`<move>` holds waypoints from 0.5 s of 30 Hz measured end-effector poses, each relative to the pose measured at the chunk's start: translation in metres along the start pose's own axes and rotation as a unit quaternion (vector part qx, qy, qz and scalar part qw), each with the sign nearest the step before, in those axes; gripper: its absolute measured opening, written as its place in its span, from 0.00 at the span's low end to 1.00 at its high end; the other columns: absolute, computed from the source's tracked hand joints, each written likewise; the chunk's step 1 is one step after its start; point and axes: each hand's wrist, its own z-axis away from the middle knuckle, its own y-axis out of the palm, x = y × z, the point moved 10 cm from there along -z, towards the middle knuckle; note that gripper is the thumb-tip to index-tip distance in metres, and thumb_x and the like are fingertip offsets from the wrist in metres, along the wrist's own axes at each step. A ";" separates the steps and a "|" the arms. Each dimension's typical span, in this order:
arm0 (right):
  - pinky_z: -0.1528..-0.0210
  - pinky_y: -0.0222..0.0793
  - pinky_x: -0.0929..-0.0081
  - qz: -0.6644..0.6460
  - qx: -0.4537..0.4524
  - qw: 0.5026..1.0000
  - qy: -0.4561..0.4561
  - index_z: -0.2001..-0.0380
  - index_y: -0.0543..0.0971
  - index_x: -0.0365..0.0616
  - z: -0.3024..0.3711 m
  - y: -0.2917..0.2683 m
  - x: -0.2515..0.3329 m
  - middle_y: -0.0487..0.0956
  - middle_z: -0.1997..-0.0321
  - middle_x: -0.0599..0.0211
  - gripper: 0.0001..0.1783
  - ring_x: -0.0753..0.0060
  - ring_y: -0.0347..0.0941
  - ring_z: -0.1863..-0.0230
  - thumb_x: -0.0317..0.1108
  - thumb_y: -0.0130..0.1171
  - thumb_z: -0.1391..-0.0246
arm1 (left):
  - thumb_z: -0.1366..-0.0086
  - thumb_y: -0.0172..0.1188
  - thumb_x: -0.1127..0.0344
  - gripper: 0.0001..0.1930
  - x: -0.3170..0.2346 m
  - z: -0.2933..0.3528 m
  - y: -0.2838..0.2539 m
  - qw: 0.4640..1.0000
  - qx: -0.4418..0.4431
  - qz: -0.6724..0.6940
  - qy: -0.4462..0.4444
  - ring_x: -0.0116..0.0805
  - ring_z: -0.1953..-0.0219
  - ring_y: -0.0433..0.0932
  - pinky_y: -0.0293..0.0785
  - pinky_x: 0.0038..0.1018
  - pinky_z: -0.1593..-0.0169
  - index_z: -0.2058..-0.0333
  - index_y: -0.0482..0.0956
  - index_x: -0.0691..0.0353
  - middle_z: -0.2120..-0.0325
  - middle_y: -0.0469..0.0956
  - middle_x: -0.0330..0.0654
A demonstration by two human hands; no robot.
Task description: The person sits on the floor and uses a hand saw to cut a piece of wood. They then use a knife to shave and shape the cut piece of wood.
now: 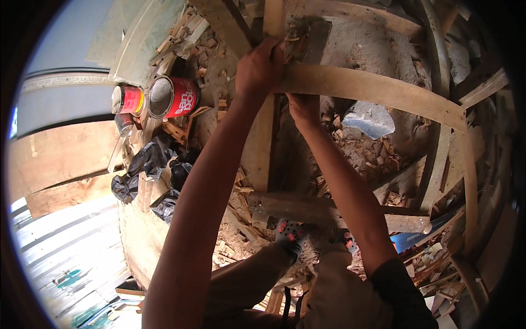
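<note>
Left hand [260, 71] curled over wooden upright [274, 21]; right hand [303, 109] beneath wooden rail [372, 88], grasp hidden, cannot tell.

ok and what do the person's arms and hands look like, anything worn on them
The left hand and right hand wear no gloves, and no watch or bracelet shows. A dark fabric sleeve covers the upper part of the right arm; the left arm shows no sleeve within the picture.
</note>
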 end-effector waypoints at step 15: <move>0.51 0.69 0.76 -0.098 0.016 0.962 0.255 0.53 0.83 0.35 0.045 -0.005 -0.024 0.83 0.59 0.67 0.15 0.75 0.75 0.57 0.34 0.66 0.39 | 0.30 0.54 0.58 0.10 0.001 0.003 -0.007 0.999 -0.019 0.018 0.019 0.60 0.59 0.81 0.77 0.48 0.57 0.59 0.78 0.57 0.62 0.83 0.51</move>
